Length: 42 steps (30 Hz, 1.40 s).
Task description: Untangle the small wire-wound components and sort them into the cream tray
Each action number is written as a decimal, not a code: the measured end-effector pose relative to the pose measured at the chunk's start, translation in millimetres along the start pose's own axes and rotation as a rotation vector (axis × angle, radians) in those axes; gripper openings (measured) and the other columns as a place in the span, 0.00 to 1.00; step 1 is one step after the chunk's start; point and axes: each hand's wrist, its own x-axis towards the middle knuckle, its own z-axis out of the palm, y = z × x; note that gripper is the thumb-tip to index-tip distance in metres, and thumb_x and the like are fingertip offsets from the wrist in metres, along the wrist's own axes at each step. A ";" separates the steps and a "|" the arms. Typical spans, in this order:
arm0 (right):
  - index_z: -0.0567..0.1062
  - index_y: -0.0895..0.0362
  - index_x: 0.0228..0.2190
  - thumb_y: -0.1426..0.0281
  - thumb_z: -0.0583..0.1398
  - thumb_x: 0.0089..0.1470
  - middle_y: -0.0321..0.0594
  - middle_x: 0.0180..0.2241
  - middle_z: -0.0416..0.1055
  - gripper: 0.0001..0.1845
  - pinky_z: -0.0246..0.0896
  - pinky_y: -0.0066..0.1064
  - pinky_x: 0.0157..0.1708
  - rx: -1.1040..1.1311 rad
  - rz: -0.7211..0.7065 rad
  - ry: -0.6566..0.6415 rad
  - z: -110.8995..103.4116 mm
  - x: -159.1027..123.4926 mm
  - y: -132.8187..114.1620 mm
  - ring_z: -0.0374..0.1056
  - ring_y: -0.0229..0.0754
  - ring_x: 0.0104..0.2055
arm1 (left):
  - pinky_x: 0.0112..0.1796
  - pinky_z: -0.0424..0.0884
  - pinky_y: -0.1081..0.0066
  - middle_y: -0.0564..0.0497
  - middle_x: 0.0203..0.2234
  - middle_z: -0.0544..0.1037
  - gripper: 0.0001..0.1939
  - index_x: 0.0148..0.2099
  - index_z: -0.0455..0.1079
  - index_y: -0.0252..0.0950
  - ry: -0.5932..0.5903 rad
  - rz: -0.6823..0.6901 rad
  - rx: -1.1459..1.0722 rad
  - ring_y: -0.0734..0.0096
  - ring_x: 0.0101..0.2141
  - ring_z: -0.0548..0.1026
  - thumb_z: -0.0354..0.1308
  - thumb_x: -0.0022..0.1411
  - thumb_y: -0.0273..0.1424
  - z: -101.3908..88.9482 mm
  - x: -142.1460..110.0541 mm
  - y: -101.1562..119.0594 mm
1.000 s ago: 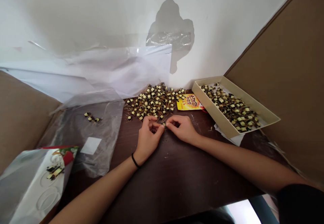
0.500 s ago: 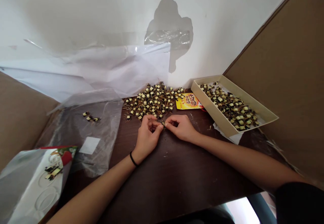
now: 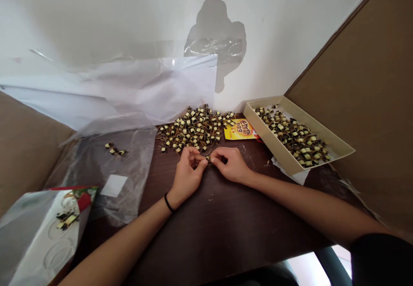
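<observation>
My left hand (image 3: 189,170) and my right hand (image 3: 232,164) meet at the middle of the dark table, both closed in a pinch. Between their fingertips is one small yellow-and-black component (image 3: 208,158), mostly covered by the fingers. It resembles the parts in the pile (image 3: 193,129) just beyond my hands, which have yellow middles, black ends and thin copper-coloured leads. How each finger grips it is too small to make out.
A cream box (image 3: 274,141) of similar components stands at the right beside a yellow packet (image 3: 240,130). Leftward, a clear plastic bag (image 3: 137,182) and a printed pouch (image 3: 38,251) each bear a few. Cardboard panels (image 3: 364,92) flank the dark table (image 3: 219,230); a white wall stands behind.
Both hands keep their pinch on the small component, with hardly any finger movement. The whole view has shifted slightly, so everything sits a little further left and up.
</observation>
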 end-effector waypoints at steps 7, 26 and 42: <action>0.71 0.58 0.22 0.77 0.58 0.50 0.36 0.23 0.71 0.07 0.57 0.26 0.28 0.012 -0.046 0.001 0.8 -0.1 0.8 0.65 0.36 0.26 | 0.32 0.66 0.73 0.56 0.24 0.73 0.14 0.37 0.58 0.37 0.009 -0.026 -0.084 0.74 0.27 0.71 0.61 0.52 0.28 -0.8 1.4 5.4; 0.72 0.56 0.36 0.65 0.61 0.54 0.44 0.35 0.73 0.08 0.66 0.38 0.38 -0.266 -0.538 0.278 1.7 -1.6 1.5 0.67 0.45 0.38 | 0.31 0.71 0.78 0.59 0.22 0.75 0.33 0.54 0.61 0.36 -0.020 -0.377 -0.782 0.80 0.25 0.72 0.68 0.45 0.22 0.6 3.3 17.8; 0.75 0.54 0.39 0.67 0.62 0.54 0.41 0.38 0.75 0.10 0.69 0.34 0.40 0.213 -0.227 0.185 2.1 -3.1 1.9 0.72 0.40 0.40 | 0.45 0.69 0.68 0.48 0.38 0.79 0.26 0.53 0.68 0.36 -0.297 -0.384 -0.895 0.70 0.39 0.76 0.67 0.52 0.32 -9.1 3.5 7.6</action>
